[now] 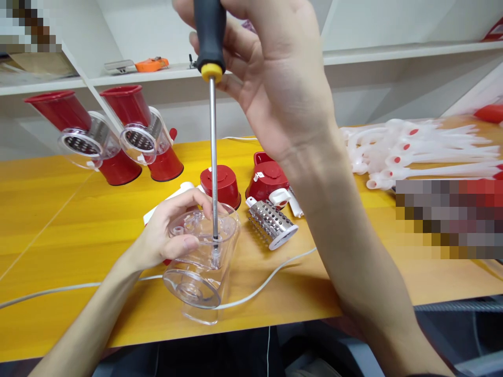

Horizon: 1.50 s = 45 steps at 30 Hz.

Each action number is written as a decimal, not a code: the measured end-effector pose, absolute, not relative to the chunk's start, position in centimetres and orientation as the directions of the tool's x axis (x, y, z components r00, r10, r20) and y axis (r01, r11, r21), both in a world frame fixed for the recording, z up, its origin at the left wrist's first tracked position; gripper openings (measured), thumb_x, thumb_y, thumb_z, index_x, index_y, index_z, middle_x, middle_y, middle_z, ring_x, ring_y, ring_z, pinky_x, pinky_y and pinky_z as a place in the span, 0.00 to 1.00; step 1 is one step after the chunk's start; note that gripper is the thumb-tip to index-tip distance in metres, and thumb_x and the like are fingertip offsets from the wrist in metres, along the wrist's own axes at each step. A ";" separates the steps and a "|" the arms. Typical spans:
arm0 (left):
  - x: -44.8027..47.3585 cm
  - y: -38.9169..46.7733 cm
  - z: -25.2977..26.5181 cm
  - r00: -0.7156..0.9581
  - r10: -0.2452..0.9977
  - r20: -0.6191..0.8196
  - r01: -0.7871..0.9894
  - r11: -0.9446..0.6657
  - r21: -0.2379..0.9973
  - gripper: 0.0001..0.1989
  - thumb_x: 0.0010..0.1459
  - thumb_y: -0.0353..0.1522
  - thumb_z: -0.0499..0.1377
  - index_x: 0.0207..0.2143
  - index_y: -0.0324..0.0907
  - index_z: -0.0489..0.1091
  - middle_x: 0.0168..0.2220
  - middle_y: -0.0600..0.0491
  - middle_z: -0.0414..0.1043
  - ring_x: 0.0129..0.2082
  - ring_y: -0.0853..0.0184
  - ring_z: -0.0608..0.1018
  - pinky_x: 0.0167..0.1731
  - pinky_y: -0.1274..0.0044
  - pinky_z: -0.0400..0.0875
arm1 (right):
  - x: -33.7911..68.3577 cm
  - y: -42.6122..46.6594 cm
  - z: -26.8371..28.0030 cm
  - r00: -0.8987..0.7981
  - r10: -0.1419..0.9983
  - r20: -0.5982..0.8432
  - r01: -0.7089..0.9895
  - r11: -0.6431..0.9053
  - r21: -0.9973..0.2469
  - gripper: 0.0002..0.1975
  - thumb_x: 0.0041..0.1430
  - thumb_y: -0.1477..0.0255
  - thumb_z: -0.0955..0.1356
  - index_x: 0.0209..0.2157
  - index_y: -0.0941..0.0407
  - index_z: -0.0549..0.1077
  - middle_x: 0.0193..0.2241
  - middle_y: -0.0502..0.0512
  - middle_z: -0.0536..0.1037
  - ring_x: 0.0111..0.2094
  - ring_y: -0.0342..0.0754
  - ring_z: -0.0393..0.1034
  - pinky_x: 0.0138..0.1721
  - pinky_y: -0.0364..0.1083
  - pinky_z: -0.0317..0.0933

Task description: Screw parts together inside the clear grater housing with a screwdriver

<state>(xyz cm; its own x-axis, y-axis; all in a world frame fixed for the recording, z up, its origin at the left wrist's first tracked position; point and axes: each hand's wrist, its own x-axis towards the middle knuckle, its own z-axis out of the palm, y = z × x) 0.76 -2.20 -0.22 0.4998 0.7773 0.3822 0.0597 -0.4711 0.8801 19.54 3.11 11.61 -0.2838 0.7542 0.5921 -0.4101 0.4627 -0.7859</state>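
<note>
My right hand grips a screwdriver by its black and yellow handle, holding it upright with the metal shaft pointing down. The shaft's tip reaches into a clear plastic housing near the front of the table. Around the housing's upper rim, my left hand is closed, thumb towards me and fingers on the far side. Just right of the housing lies a metal drum grater with a white end ring. Behind it are two red bases, one partly covered by my right forearm.
Two assembled red drum graters stand at the back left. Several translucent plastic parts are piled at the right. A pale cable crosses the wooden table. On the white shelf behind lies an orange-handled tool.
</note>
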 end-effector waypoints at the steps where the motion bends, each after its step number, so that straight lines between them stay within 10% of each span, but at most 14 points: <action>1: 0.7 -2.2 -0.3 0.498 0.779 0.381 0.063 -0.471 0.880 0.25 0.53 0.54 0.68 0.38 0.42 0.71 0.43 0.46 0.77 0.46 0.53 0.81 0.43 0.68 0.73 | 19.4 2.9 11.7 -0.262 0.775 0.575 -0.410 0.450 -0.793 0.42 0.60 0.42 0.41 0.48 0.63 0.61 0.48 0.51 0.74 0.35 0.23 0.68 0.38 0.27 0.62; 8: 0.8 -2.3 -0.2 0.499 0.776 0.384 0.060 -0.474 0.879 0.25 0.53 0.53 0.68 0.38 0.42 0.71 0.42 0.46 0.77 0.44 0.54 0.80 0.44 0.67 0.73 | 19.9 4.9 12.1 -0.277 0.758 0.590 -0.312 0.510 -0.802 0.27 0.62 0.64 0.66 0.60 0.58 0.58 0.55 0.48 0.68 0.33 0.18 0.63 0.40 0.27 0.69; 17: 0.9 -2.4 0.0 0.495 0.776 0.391 0.059 -0.479 0.876 0.25 0.53 0.53 0.68 0.37 0.42 0.71 0.42 0.46 0.78 0.44 0.54 0.81 0.41 0.69 0.74 | 20.0 4.2 11.6 -0.324 0.747 0.581 -0.390 0.454 -0.801 0.23 0.65 0.56 0.59 0.52 0.58 0.58 0.50 0.48 0.72 0.41 0.26 0.73 0.41 0.27 0.68; 21: 0.9 -2.3 0.0 0.484 0.786 0.384 0.063 -0.469 0.881 0.26 0.52 0.54 0.69 0.37 0.41 0.71 0.42 0.45 0.78 0.45 0.53 0.82 0.41 0.68 0.74 | 19.3 3.1 11.6 -0.256 0.773 0.580 -0.449 0.437 -0.780 0.38 0.60 0.41 0.46 0.48 0.60 0.59 0.45 0.48 0.73 0.38 0.25 0.73 0.41 0.29 0.67; 30: 1.1 -2.4 0.2 0.490 0.772 0.404 0.065 -0.495 0.866 0.26 0.53 0.54 0.68 0.36 0.42 0.71 0.41 0.46 0.78 0.42 0.56 0.81 0.40 0.69 0.74 | 20.2 4.3 11.8 -0.252 0.768 0.589 -0.297 0.517 -0.802 0.24 0.61 0.63 0.67 0.53 0.60 0.59 0.44 0.43 0.76 0.33 0.23 0.68 0.31 0.26 0.61; 39: 0.8 -2.3 -0.1 0.492 0.776 0.394 0.068 -0.486 0.872 0.25 0.53 0.54 0.67 0.38 0.42 0.71 0.42 0.45 0.77 0.44 0.54 0.81 0.44 0.65 0.75 | 19.9 3.7 11.5 -0.255 0.779 0.572 -0.340 0.482 -0.808 0.38 0.65 0.47 0.50 0.53 0.65 0.66 0.53 0.49 0.73 0.32 0.22 0.69 0.33 0.24 0.62; 45: 0.8 -2.3 0.0 0.500 0.769 0.399 0.074 -0.497 0.865 0.26 0.54 0.54 0.67 0.38 0.41 0.71 0.42 0.45 0.77 0.43 0.55 0.81 0.43 0.66 0.76 | 20.1 4.0 11.1 -0.295 0.733 0.612 -0.365 0.506 -0.782 0.37 0.62 0.45 0.56 0.54 0.63 0.65 0.55 0.50 0.73 0.35 0.22 0.71 0.36 0.24 0.65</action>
<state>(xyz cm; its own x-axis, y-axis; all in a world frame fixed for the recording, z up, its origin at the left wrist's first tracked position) 0.81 -2.29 0.02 0.5001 0.7686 0.3989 0.0737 -0.4968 0.8647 20.10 4.04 11.10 -0.2955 0.7334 0.6122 -0.3651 0.5055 -0.7818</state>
